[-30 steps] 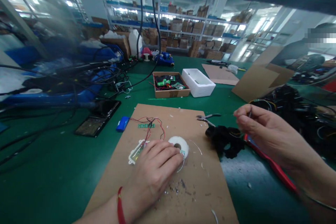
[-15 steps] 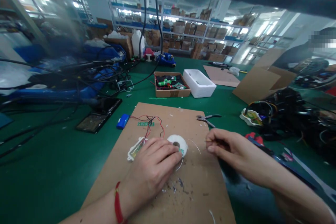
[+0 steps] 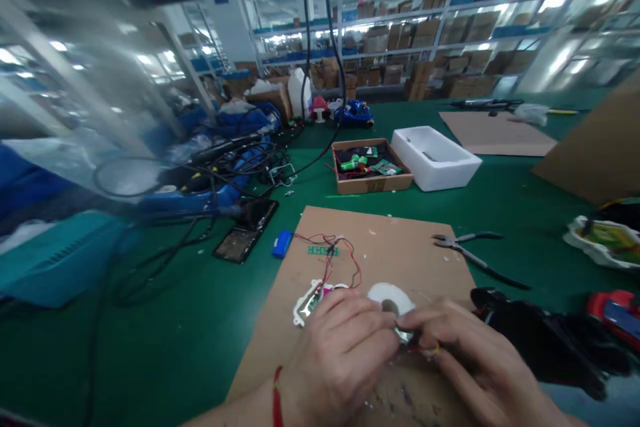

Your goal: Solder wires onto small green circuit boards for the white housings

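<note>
My left hand point(image 3: 345, 347), with a red cord at the wrist, rests on the cardboard sheet, its fingers closed on a small green circuit board point(image 3: 404, 335) that is mostly hidden. Against it, my right hand point(image 3: 465, 347) has its fingertips pinched together; a thin reddish-yellow wire point(image 3: 431, 351) shows between them. Just behind the fingers lies a white ring-shaped disc point(image 3: 387, 293), partly covered. Left of it sits a white-framed module point(image 3: 309, 303) with red and black wires leading to a green board strip point(image 3: 323, 251) and a blue battery pack point(image 3: 283, 243).
Diagonal-cutting pliers point(image 3: 465, 247) lie at the right edge of the cardboard sheet point(image 3: 280, 340). Farther back stand a cardboard tray point(image 3: 373, 185) of electronic parts and a white foam box point(image 3: 440, 170). Tangled black cables point(image 3: 235, 160) fill the left; dark items and a red tool point(image 3: 617, 317) are at right.
My right hand has moved left from beside the board's right edge until its fingertips meet those of my left hand. The view has turned left, shifting the scene rightward.
</note>
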